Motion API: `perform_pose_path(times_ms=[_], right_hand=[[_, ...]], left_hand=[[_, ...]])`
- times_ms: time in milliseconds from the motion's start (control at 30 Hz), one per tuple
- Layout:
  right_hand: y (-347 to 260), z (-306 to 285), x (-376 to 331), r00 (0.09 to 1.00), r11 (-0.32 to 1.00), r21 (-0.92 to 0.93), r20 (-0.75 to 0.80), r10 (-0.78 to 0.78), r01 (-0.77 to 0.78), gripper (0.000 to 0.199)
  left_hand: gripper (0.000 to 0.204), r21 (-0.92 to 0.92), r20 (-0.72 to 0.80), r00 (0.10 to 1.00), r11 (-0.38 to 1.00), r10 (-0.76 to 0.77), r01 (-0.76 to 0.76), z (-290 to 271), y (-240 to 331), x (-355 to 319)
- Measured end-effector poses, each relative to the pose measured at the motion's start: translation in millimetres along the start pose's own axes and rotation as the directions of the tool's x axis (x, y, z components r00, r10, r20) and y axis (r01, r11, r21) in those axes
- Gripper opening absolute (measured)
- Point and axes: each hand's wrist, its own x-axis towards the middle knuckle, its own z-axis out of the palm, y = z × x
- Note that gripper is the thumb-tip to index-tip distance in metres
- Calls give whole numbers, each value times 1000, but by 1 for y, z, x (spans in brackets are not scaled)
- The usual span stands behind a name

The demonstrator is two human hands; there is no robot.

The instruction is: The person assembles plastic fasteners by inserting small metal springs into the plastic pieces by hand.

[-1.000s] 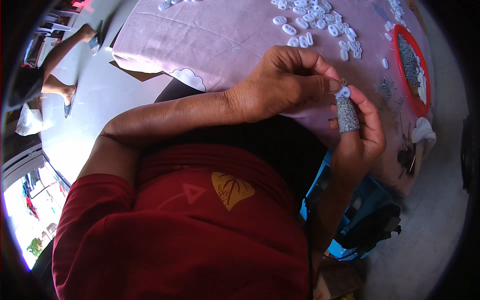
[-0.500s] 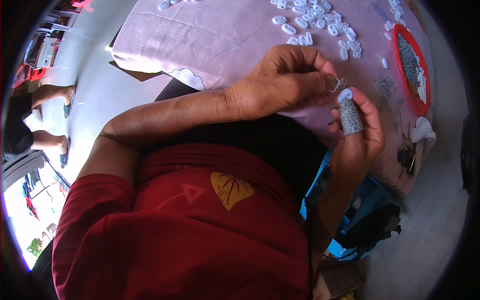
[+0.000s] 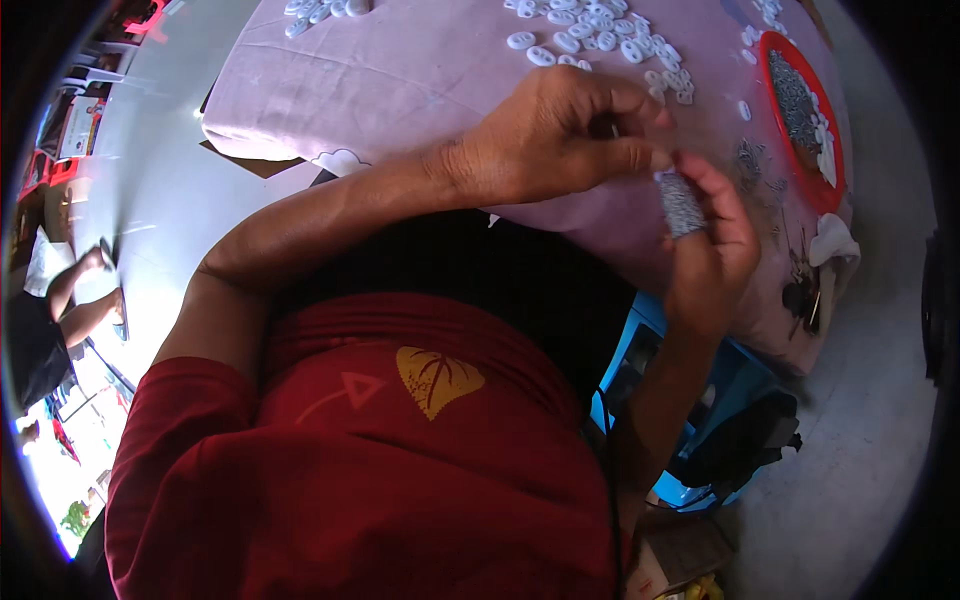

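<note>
My left hand (image 3: 575, 140) has its thumb and forefinger pinched at the fingertips of my right hand; whatever they hold is hidden and blurred. My right hand (image 3: 715, 240) grips a small white oval plastic piece (image 3: 662, 176) between thumb and fingers, mostly covered now. A grey speckled finger cover (image 3: 683, 205) wraps the right thumb. Both hands are raised over the near edge of the table with the pink cloth (image 3: 400, 90). Beyond them lies a loose pile of white oval plastic pieces (image 3: 590, 25).
A red tray (image 3: 838, 190) on the right holds small grey metal parts (image 3: 793, 105) and white pieces. Loose metal bits (image 3: 750, 165) and thin tools (image 3: 803, 285) lie nearby. Another white group (image 3: 320, 12) sits far left. Below the table is a blue container (image 3: 640, 335); a person's legs (image 3: 85, 300) show at left.
The hands have come together: the left fingertips now meet the right ones, covering the small piece and most of the white oval. The view has shifted slightly, and the person at left has moved.
</note>
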Motion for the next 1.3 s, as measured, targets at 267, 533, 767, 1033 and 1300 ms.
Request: perform_pose_path(times_ms=[267, 533, 767, 1033, 1300], right_hand=[[11, -61, 12, 976, 793, -606, -123, -177, 68, 29], [14, -86, 21, 976, 510, -851, 8, -219, 122, 33], [13, -87, 28, 997, 607, -793, 3, -78, 50, 28], [10, -84, 29, 975, 492, -853, 73, -211, 171, 22], [12, -162, 27, 988, 298, -953, -89, -124, -49, 34]], left_hand=[[14, -286, 6, 970, 929, -245, 236, -11, 9, -3], [16, -208, 42, 962, 940, -269, 272, -5, 3, 5], [17, -239, 49, 967, 937, -251, 255, -5, 5, 4], [18, -251, 85, 926, 892, -368, 377, -16, 11, 1], [16, -195, 133, 954, 937, -268, 291, -5, 5, 6]])
